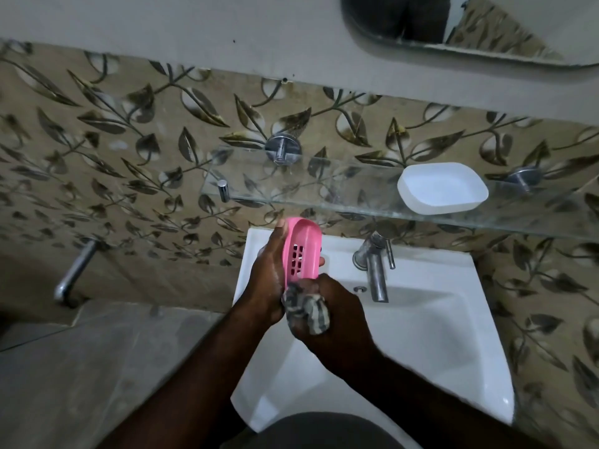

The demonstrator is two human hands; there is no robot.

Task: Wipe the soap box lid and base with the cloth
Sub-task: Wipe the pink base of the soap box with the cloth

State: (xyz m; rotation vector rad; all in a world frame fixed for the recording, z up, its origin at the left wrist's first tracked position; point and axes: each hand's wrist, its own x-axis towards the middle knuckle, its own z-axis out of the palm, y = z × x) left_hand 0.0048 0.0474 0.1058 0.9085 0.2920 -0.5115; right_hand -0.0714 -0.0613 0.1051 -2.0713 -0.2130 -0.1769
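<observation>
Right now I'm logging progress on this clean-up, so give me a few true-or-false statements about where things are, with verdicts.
1. The left hand holds the pink soap box piece above the sink. True.
2. The right hand holds a sponge. False: it grips a striped cloth.
3. The white soap box piece lies in the sink. False: it sits on the glass shelf.
4. The cloth touches the pink piece's lower end. True.

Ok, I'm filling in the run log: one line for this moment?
left hand: holds pink soap box part | right hand: grips cloth against its lower end | white soap box part: on glass shelf
</observation>
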